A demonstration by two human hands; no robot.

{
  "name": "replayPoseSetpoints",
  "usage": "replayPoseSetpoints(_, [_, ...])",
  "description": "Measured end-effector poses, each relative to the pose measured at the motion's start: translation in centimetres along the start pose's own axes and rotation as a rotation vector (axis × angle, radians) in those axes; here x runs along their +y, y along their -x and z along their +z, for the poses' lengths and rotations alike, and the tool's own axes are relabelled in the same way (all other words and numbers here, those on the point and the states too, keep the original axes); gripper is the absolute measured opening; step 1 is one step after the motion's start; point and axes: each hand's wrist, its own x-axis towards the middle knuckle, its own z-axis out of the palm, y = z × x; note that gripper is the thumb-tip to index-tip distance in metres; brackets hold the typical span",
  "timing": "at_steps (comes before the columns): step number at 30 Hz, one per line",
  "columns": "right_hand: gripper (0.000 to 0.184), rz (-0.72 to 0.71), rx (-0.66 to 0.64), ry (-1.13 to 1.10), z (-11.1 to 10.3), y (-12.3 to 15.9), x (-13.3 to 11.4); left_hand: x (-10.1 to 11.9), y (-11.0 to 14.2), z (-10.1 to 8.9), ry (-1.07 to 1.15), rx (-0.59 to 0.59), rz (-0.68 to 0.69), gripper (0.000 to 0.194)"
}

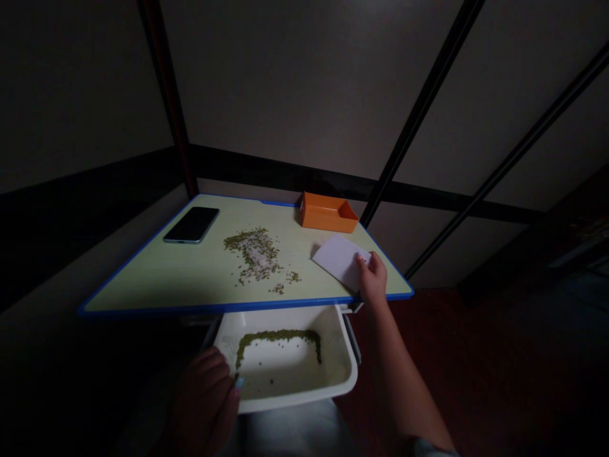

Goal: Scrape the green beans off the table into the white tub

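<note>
My right hand [372, 277] pinches a white card [337, 257] by its near right corner, thumb on top, tilted over the right side of the table. To the left of the card, small green beans [259, 254] lie scattered over the tabletop, mixed with a whitish grainy material. Below the table's front edge is a white plastic basin [290, 404], with more green beans along the far and side edges of its floor. My left hand [207, 390] is closed around the basin's left rim; its fingers are dim and partly in shadow.
The pale green tabletop [190, 279] has a blue edge. A smartphone [193, 225] lies at its far left. An orange open box [328, 214] stands at the back right. Panelled wall [285, 82] rises behind, and dark red floor shows at the right.
</note>
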Motion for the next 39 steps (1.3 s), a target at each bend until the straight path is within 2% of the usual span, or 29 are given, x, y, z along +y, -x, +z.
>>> replayPoseSetpoints(2, [0.033,-0.008,-0.068,0.006,0.1,0.0,0.0,0.0,-0.1,-0.1,-0.01,0.005,0.002,0.022])
replayPoseSetpoints(4, [0.034,-0.021,-0.074,0.056,0.1,-0.1,-0.1,0.0,0.0,0.0,-0.016,0.017,0.008,0.021])
replayPoseSetpoints(10, [0.029,-0.028,0.109,0.226,0.0,-0.3,-0.2,0.0,0.3,0.0,-0.017,0.028,0.008,0.018])
replayPoseSetpoints(17, [0.029,-0.062,0.2,0.179,-0.1,-0.1,-0.1,0.1,0.0,-0.1,-0.016,0.037,0.022,0.022])
replayPoseSetpoints(23, [0.029,-0.055,0.022,0.12,0.2,-0.4,-0.5,0.0,0.1,0.1,-0.012,0.014,0.016,0.022])
replayPoseSetpoints(29, [0.025,-0.103,-0.05,0.147,1.6,-1.3,-0.7,0.1,0.1,0.1,-0.012,0.01,0.006,0.023])
replayPoseSetpoints(35, [0.021,-0.076,-0.342,-0.122,2.6,-0.9,-1.0,0.1,0.0,0.0,0.002,0.021,-0.005,0.022])
replayPoseSetpoints(39, [0.022,-0.08,-0.41,-0.204,2.3,-0.6,-1.2,0.1,0.0,0.0,-0.019,0.038,-0.005,0.019])
